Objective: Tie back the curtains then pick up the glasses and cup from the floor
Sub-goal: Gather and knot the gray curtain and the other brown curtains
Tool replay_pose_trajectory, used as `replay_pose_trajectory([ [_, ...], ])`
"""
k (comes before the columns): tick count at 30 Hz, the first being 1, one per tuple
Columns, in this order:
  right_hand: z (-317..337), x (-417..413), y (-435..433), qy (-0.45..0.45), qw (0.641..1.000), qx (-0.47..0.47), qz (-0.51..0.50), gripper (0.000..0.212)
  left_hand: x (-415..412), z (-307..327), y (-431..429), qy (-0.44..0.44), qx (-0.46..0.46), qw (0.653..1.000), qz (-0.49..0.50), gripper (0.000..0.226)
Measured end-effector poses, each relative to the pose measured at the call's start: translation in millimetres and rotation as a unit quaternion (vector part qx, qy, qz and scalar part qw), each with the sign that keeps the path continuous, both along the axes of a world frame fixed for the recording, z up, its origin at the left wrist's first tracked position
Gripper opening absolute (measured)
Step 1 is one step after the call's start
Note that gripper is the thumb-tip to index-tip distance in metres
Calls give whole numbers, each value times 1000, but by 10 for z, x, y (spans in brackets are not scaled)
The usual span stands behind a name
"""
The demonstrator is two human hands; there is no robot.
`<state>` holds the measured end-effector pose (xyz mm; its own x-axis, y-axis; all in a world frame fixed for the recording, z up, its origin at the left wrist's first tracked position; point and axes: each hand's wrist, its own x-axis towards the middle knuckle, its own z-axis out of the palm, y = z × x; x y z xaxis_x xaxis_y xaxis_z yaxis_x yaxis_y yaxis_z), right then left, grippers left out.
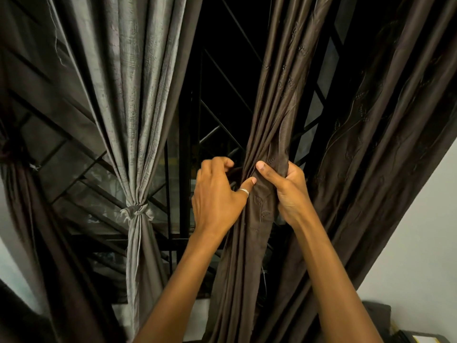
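Your right hand (pixel 289 191) gripping the gathered brown curtain (pixel 258 224), bundle running upright, top leaning right; your left hand (pixel 217 194) pinching its left edge

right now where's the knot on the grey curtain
In the head view the knot sits left of centre, tying the grey curtain in front of the window grille, left of the left hand.

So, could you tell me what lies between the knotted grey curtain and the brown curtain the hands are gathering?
In the head view, only the dark window grille shows between the grey curtain and the brown curtain.
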<state>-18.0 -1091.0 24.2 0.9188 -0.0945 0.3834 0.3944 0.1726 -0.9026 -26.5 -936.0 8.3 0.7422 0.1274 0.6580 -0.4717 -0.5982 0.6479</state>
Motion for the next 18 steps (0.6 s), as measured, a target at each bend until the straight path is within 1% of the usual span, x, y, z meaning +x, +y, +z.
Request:
replay_pose_trajectory([
  [2,-6,-1,0,0,1000,4,1,24,54,10,24,29,1,998,-57,68],
  [3,-6,-1,1,-1,1000,6,0,27,74,26,40,45,19,996,-77,72],
  [5,-1,-3,5,-3,1000,7,3,28,121,71,72,60,62,992,-93,74],
  [7,2,-11,3,-6,1000,4,8,24,177,110,102,85,78,985,-127,71],
  [10,2,-14,1,-12,1000,1,7,18,225,139,126,118,71,974,-178,62],
  [13,8,-2,-6,-16,1000,-16,-4,15,258,165,127,112,112,972,-173,54],
  [15,8,9,-12,-19,999,-28,-10,14,270,191,132,111,117,971,-177,49],
  [18,3,17,-13,-31,998,-49,-13,15,287,216,154,87,135,972,-171,41],
])
